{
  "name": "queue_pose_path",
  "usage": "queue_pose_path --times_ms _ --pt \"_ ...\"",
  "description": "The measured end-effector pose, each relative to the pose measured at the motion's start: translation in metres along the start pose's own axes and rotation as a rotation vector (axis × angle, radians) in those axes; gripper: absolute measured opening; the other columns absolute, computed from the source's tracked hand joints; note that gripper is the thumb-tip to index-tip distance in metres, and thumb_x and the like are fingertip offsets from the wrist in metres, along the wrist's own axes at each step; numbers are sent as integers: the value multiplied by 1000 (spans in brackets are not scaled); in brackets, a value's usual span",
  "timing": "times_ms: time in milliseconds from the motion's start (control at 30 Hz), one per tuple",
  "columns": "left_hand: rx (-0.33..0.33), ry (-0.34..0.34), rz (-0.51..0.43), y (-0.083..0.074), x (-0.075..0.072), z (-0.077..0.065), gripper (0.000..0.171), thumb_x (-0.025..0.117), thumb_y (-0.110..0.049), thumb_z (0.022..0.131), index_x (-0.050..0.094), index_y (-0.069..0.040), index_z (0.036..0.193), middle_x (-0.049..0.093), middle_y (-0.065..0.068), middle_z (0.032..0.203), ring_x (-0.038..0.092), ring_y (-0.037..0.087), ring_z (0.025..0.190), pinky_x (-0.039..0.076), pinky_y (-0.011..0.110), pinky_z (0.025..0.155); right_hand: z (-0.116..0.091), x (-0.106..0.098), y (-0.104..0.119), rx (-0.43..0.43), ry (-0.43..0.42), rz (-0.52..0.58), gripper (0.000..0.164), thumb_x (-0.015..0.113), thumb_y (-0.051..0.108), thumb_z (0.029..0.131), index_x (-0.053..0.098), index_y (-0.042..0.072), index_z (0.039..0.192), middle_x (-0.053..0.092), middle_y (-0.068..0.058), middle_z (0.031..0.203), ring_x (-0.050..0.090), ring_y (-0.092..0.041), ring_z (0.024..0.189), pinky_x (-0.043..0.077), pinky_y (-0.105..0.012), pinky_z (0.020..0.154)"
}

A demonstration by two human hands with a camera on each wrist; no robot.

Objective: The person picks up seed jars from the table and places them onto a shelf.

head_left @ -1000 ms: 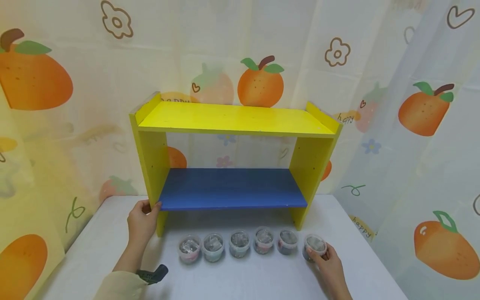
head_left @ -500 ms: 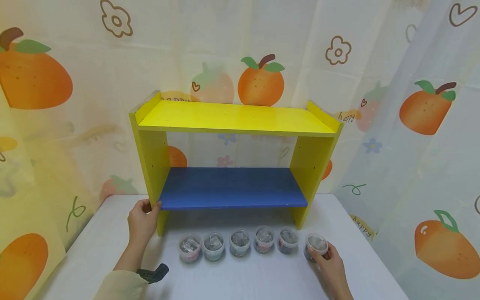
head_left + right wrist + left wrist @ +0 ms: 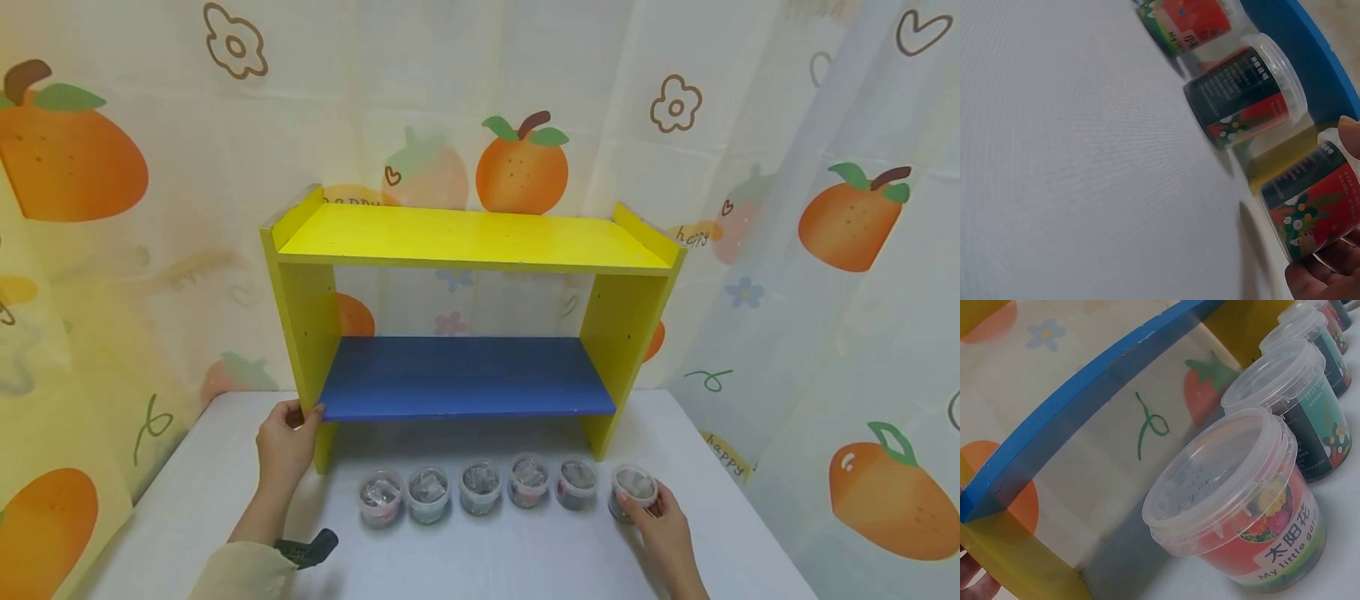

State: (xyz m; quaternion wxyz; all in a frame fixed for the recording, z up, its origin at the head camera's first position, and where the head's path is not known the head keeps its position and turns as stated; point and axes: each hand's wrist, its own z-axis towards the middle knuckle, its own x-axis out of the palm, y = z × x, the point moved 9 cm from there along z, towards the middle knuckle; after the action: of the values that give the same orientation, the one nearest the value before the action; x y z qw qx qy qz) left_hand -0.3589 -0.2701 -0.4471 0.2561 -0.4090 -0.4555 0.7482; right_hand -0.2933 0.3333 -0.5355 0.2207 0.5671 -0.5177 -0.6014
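Note:
My left hand (image 3: 285,446) grips the left side panel of a yellow shelf unit (image 3: 472,237), thumb at the front edge beside the blue shelf board (image 3: 468,379). In the left wrist view only a bit of its fingers (image 3: 979,587) shows at the panel. With my right hand (image 3: 663,529) I hold the rightmost clear-lidded plastic cup (image 3: 632,492) between thumb and fingers. Its dark and red printed label (image 3: 1316,200) faces the right wrist camera. Several similar cups stand in a row left of it, among them a red-labelled cup (image 3: 1241,506) and a teal-labelled cup (image 3: 1304,419).
A white-covered table (image 3: 480,567) carries the shelf unit and the cups. Behind hangs a curtain (image 3: 420,100) printed with oranges and flowers. A dark strap piece (image 3: 309,550) sticks out from my left wrist.
My right hand and the cup in it have shifted very slightly to the right. The left hand stays on the shelf panel, and the other cups stand as before.

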Motion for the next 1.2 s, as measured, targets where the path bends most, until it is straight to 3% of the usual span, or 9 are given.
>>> queue_pose_path --times_ms 467,733,1200 --pt "34 -40 -4 -4 -3 -2 39 66 -31 94 62 3 113 69 24 106 65 35 99 38 8 63 1 -1 8 -34 23 20 114 71 66 76 21 -2 152 23 -29 157 23 -46 145 29 -53 114" --pt "15 -29 -9 -3 -2 -3 39 65 -31 94 61 3 114 68 24 108 65 35 101 38 7 65 0 -6 22 -90 3 2 104 70 62 80 26 -1 150 31 -29 154 29 -45 142 35 -55 110" --pt "34 -32 -27 -3 -2 -2 39 65 -30 94 61 4 114 68 25 109 65 37 102 37 3 64 -4 -7 35 -108 4 25 101 70 60 81 27 0 150 31 -28 155 28 -44 143 36 -55 109"
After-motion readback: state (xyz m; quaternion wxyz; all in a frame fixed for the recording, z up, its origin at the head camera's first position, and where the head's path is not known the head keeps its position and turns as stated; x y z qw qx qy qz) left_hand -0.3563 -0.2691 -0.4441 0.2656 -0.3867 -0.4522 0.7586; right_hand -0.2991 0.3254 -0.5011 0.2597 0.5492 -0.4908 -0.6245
